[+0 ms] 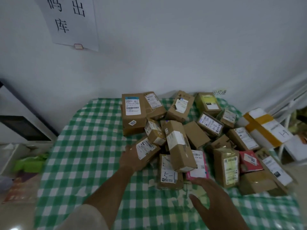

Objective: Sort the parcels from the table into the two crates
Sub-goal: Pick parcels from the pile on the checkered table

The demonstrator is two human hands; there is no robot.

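Observation:
Several brown cardboard parcels lie heaped on a table with a green-and-white checked cloth (pixel 86 146). My left hand (pixel 131 159) grips a small brown parcel with a white label (pixel 147 149) at the pile's left edge. My right hand (pixel 205 193) hovers open, fingers spread, just in front of a parcel marked "5-1" (pixel 169 173) and a pink parcel (pixel 198 168). A long brown box (pixel 178 145) lies across the pile's middle. A red parcel (pixel 250 161) sits to the right. No crate is in view.
A white foam box with yellow tape (pixel 264 128) marked "1-9" stands past the table's right edge. A paper sign (pixel 69 22) hangs on the white wall. A green bag (pixel 29 163) lies on the floor at left, beside a white cabinet (pixel 20 123).

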